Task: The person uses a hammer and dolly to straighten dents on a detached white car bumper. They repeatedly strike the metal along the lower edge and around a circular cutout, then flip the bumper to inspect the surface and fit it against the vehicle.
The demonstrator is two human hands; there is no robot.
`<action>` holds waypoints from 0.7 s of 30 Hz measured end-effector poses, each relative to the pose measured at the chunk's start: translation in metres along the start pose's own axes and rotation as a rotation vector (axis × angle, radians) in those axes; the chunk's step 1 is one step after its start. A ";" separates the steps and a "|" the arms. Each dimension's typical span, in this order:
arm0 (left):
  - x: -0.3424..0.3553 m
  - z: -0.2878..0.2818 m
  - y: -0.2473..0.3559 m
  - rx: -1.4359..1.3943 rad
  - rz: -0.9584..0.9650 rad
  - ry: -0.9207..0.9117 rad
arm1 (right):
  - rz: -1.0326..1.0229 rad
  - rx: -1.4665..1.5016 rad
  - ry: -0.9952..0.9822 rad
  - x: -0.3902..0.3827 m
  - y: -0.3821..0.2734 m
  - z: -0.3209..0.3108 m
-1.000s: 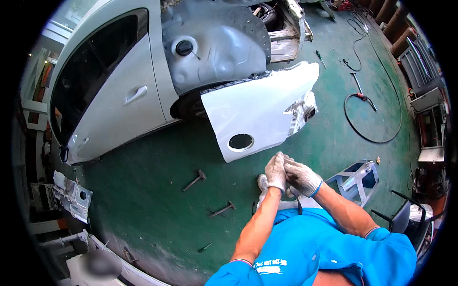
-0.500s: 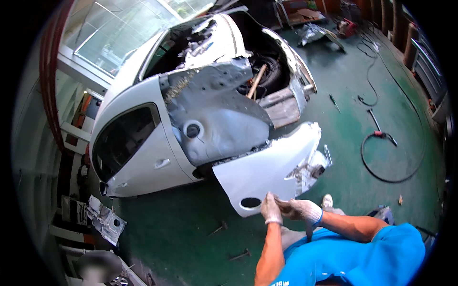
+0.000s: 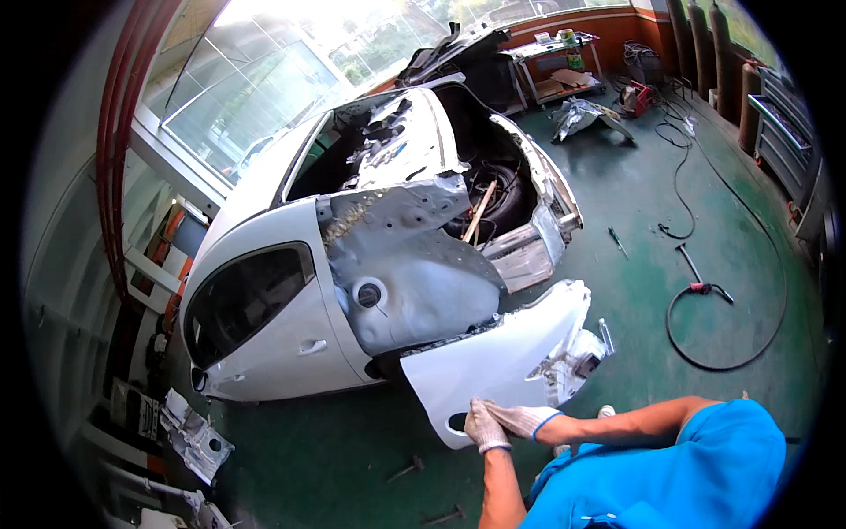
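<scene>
My left hand point(image 3: 485, 427) and my right hand point(image 3: 523, 420), both in whitish knitted work gloves, meet in front of my body. Fingers of the right one are pressed together against the left, whose fingers are curled. Whatever lies between them, if anything, is hidden. Behind the hands is a cut-off white car body panel point(image 3: 487, 354) with a round hole near its corner and a torn, crumpled right end. Whether my gloves touch this panel I cannot tell. Beyond it stands the white car point(image 3: 282, 353), its rear side cut open, with the grey inner wheel housing point(image 3: 423, 295) bare.
Hammers point(image 3: 407, 468) lie on the green floor point(image 3: 308, 458) at front left. To the right are a torch with a looped black hose point(image 3: 696, 363) and a screwdriver-like tool point(image 3: 619, 242). Torn metal point(image 3: 196, 438) lies left; a grey tool cabinet point(image 3: 784, 154) stands far right.
The view has tilted up, so more of the far wall shows and the car sits lower in the picture. My right hand has drawn closer over my left.
</scene>
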State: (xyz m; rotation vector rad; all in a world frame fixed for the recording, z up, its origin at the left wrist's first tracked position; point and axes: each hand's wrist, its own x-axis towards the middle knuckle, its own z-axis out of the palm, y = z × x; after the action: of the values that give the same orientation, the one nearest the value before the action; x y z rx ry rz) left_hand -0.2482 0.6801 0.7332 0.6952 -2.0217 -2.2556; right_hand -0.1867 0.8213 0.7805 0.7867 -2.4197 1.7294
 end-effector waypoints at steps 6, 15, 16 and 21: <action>0.002 -0.019 -0.015 0.124 0.041 0.030 | 0.159 0.081 -0.168 -0.016 -0.023 -0.001; 0.023 -0.021 -0.049 0.268 0.067 0.040 | 0.595 -0.082 -0.356 -0.031 -0.056 -0.031; 0.023 -0.015 -0.046 0.235 0.046 0.036 | 0.541 -0.159 -0.291 -0.045 -0.039 -0.026; 0.023 -0.004 -0.042 0.451 0.233 -0.137 | 0.557 0.112 0.095 -0.053 0.018 -0.040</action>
State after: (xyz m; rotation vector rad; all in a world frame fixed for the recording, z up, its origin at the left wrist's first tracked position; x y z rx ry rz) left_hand -0.2562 0.6751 0.6860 0.3000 -2.5563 -1.7802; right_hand -0.1579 0.8807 0.7619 0.0160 -2.6585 2.0261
